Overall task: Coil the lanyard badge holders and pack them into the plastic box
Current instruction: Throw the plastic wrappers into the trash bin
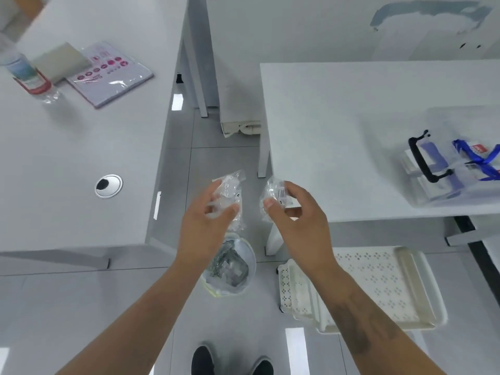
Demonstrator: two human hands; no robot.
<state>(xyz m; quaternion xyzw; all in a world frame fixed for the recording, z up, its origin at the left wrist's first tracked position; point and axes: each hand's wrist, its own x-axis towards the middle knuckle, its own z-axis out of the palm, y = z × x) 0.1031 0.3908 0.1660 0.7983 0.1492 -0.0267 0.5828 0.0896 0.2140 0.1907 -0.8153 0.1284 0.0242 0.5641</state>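
Observation:
I stand between two white tables. My left hand point(208, 220) grips a crumpled clear plastic bag point(231, 190), held over the floor. A second clear plastic wrapper point(274, 197) with a small label is pinched in my right hand point(295, 215). Below both hands a small bin point(232, 266) lined with a bag holds discarded wrappers. The clear plastic box point(449, 169) with a black handle sits at the right edge of the right table point(351, 117). Blue lanyards point(481, 158) with badge holders lie inside it.
On the left table point(67, 158) stand a water bottle point(27, 74), a packaged booklet point(113, 74) and a round cable grommet point(108, 185). A white perforated tray point(373, 288) rests low under the right table. My shoes point(232, 359) show at the bottom.

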